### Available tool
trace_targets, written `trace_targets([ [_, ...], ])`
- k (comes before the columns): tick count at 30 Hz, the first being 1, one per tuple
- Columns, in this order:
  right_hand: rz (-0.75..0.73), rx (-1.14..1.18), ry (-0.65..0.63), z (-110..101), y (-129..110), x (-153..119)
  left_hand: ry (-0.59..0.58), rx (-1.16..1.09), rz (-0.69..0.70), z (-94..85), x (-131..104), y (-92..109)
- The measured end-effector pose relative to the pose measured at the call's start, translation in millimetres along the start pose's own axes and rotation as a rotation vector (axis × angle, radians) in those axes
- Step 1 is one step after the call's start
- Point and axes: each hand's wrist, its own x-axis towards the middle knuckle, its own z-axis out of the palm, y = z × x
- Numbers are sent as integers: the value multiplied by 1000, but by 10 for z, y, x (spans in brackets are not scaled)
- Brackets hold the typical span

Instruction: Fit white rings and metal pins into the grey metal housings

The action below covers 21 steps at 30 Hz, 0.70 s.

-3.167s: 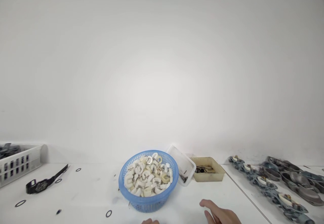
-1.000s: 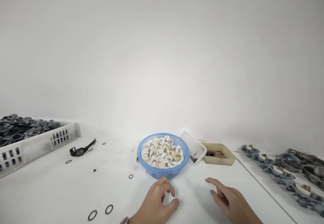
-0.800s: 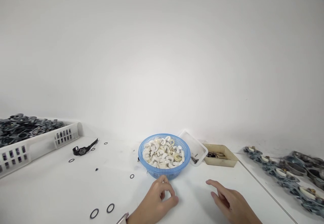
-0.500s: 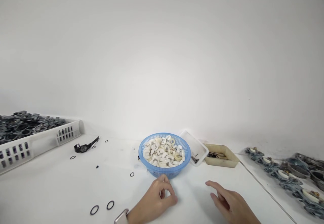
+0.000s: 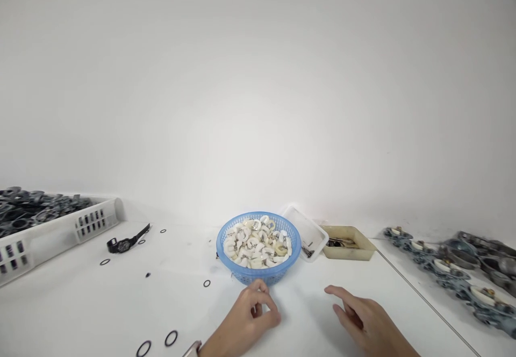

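Observation:
A blue plastic basket (image 5: pixel 258 273) full of white and cream curved pieces with small metal parts stands at the middle of the table. Just in front of it is my left hand (image 5: pixel 252 314), its thumb and forefinger brought together; whatever they may hold is too small to make out. My right hand (image 5: pixel 358 314) hovers over the table to the right, thumb and forefinger apart, with nothing between them. Behind it are a clear plastic tray (image 5: pixel 296 217) with small metal pins and a yellowish tray (image 5: pixel 350 255) holding thin dark items.
On the left, a white crate (image 5: pixel 52 244) holds grey metal parts. A black wristwatch (image 5: pixel 123 245) and several black rings, one ring (image 5: pixel 171 338) near the front, lie on the table (image 5: pixel 92 314). At right, metal assemblies (image 5: pixel 447 273) with white pieces form a row beyond a seam.
The view has shifted slightly, so the crate, watch and rings appear a little lower and farther left. Both hands keep nearly the same pose and place.

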Motion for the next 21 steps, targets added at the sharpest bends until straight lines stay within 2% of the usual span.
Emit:
trace_targets([
  [13,57,64,-61,-106,-97,3,5,-9,-16,13,-3,55],
  [21,47,78,-34,-163,-163,4,15,8,-23,-19,-4,97],
])
